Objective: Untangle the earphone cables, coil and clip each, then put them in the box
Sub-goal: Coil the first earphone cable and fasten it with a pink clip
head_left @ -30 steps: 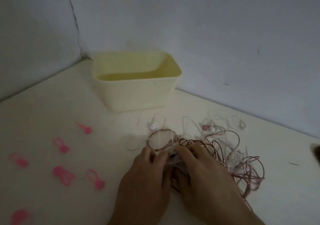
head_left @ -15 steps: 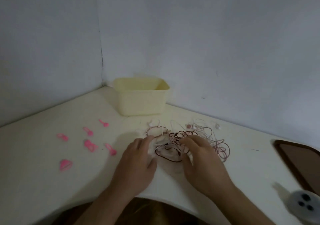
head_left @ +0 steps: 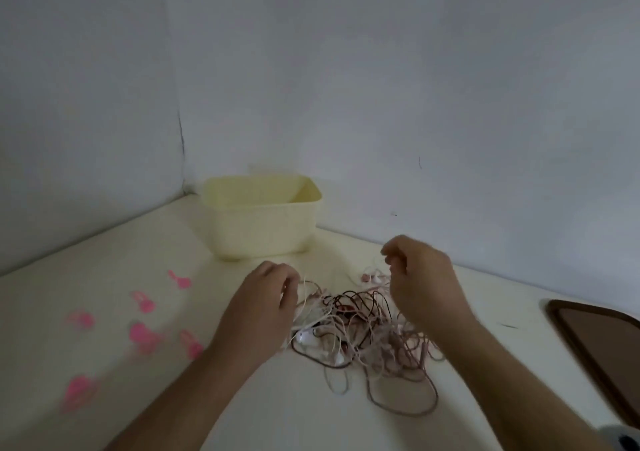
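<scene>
Fingers [head_left: 289,289] pinch tangled cables [head_left: 363,332]; box [head_left: 259,228] interior hidden

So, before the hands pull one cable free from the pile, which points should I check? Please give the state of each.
1. Left hand pinches a pale cable at the pile's edge: ok.
2. Right hand holds a strand: cannot tell, too thin and blurred.
3. Cables separated: not ok, all lie in one tangle.
4. Box open and upright behind the pile: ok.
5. Pink clips lying ready, to the left of the pile: ok.
6. Box free of cables: cannot tell, its bottom is hidden.
</scene>
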